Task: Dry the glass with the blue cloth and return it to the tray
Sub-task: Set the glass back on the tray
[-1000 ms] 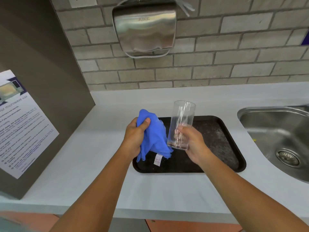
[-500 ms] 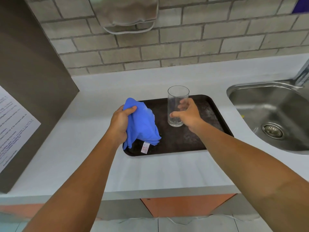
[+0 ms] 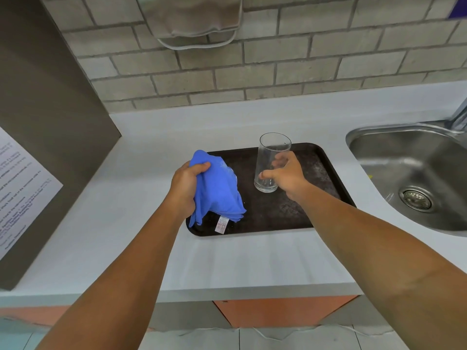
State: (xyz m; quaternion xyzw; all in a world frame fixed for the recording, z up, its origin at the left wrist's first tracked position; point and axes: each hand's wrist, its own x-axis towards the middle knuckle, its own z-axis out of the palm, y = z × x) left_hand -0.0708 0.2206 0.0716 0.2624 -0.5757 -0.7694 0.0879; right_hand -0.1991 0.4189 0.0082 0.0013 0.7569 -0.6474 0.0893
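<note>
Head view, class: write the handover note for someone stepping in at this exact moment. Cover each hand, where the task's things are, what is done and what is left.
Left hand: gripping the bunched blue cloth over the tray's left end.
Right hand: wrapped around the glass, fingers behind it, thumb in front.
Glass: upright, base at or just above the dark tray; contact cannot be confirmed.
Done: glass brought back to the tray; whether it is fully dry cannot be judged.
Left: probably seat the glass, release it and put the cloth down.
</note>
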